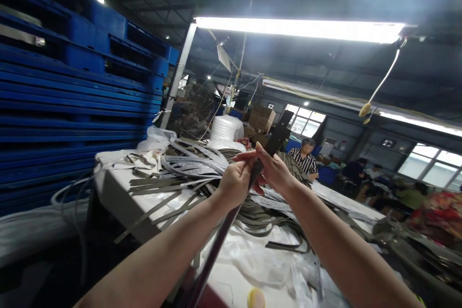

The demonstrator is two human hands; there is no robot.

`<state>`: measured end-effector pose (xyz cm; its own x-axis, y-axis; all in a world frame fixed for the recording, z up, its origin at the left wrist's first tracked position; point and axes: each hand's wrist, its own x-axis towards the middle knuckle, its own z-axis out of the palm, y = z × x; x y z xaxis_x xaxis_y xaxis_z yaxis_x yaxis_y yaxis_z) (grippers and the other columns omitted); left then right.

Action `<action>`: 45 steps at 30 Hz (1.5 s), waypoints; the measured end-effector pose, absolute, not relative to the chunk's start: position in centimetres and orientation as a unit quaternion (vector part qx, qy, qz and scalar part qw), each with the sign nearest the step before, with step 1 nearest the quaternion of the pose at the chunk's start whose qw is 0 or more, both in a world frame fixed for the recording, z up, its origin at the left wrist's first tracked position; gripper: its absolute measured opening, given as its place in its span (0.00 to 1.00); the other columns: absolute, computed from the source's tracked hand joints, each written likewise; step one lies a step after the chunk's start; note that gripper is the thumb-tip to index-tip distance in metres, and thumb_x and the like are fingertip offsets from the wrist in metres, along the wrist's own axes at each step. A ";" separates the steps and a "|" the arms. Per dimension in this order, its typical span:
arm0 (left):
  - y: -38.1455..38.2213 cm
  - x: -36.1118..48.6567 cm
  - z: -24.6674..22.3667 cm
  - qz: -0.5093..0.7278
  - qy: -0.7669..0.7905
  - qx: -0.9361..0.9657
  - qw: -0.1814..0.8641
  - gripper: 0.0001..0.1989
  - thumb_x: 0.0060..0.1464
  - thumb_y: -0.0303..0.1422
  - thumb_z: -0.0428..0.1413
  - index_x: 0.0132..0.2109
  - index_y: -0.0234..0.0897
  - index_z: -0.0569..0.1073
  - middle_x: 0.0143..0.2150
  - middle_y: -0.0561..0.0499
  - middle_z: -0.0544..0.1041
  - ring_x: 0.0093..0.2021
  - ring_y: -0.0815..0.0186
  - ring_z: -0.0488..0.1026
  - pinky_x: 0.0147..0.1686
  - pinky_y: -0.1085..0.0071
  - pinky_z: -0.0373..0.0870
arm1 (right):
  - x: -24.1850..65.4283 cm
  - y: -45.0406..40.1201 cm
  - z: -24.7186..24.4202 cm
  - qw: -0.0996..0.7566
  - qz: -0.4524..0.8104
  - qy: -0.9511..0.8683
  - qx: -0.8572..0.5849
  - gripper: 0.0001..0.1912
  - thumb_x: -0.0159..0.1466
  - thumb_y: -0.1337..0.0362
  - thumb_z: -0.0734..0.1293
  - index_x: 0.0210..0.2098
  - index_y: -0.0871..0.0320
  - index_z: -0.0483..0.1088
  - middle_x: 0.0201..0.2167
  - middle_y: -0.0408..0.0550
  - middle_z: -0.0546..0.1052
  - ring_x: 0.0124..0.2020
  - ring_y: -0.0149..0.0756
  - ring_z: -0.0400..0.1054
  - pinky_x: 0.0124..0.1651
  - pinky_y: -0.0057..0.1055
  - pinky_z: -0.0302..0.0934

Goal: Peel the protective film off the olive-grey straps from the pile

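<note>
Blue pallets stand stacked well left of my grip; grey-green strips lie nearer it. I have my left hand and right hand clamped close together on a dark strap, slanting up rightward. Beyond, to their right, I see a person.

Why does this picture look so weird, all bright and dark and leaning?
In the head view, the long white tube light glares; the white-framed window behind looks washed out; under the white-topped table it is nearly black; the wide lens probably stretches the tilted stack of blue plastic pallets.
</note>
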<state>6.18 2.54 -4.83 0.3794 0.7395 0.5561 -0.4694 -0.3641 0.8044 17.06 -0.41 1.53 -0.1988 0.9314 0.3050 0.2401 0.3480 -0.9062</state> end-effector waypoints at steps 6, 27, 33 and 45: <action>2.6 7.2 -6.1 0.550 0.117 0.624 0.543 0.25 0.60 0.54 0.49 0.34 0.34 0.71 0.24 0.48 0.80 0.17 0.65 0.75 0.14 0.77 0.62 | 18.5 -0.1 3.6 0.567 0.288 -0.652 -0.413 0.29 0.58 0.39 0.68 0.35 0.62 0.79 0.29 0.53 0.81 0.28 0.37 0.74 0.31 0.29 0.67; 3.0 6.7 -3.7 0.538 0.102 0.635 0.545 0.25 0.59 0.53 0.51 0.34 0.33 0.71 0.23 0.49 0.79 0.14 0.69 0.73 0.12 0.79 0.59 | 18.3 -0.6 5.4 0.573 0.123 -0.695 -0.417 0.25 0.53 0.42 0.72 0.33 0.59 0.76 0.24 0.47 0.79 0.25 0.36 0.74 0.30 0.31 0.68; 3.3 5.9 -3.4 0.531 0.079 0.633 0.558 0.26 0.56 0.55 0.53 0.37 0.32 0.73 0.24 0.49 0.80 0.16 0.67 0.74 0.13 0.78 0.61 | 18.2 -0.4 4.1 0.527 0.132 -0.713 -0.442 0.24 0.55 0.42 0.71 0.32 0.59 0.78 0.29 0.49 0.81 0.28 0.36 0.73 0.32 0.31 0.66; 4.4 4.5 -4.7 0.512 0.050 0.537 0.668 0.26 0.51 0.54 0.59 0.34 0.30 0.73 0.24 0.47 0.80 0.23 0.64 0.77 0.25 0.72 0.74 | 20.3 -2.9 -1.2 0.267 0.426 -0.702 -0.504 0.21 0.52 0.62 0.76 0.44 0.58 0.76 0.44 0.49 0.79 0.33 0.33 0.74 0.34 0.28 0.71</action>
<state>4.46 4.43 -4.71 0.4703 0.7379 0.4840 -0.6310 -0.1022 0.7690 20.26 -2.91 -1.17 -0.3490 0.9355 -0.0547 0.4799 0.1283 -0.8679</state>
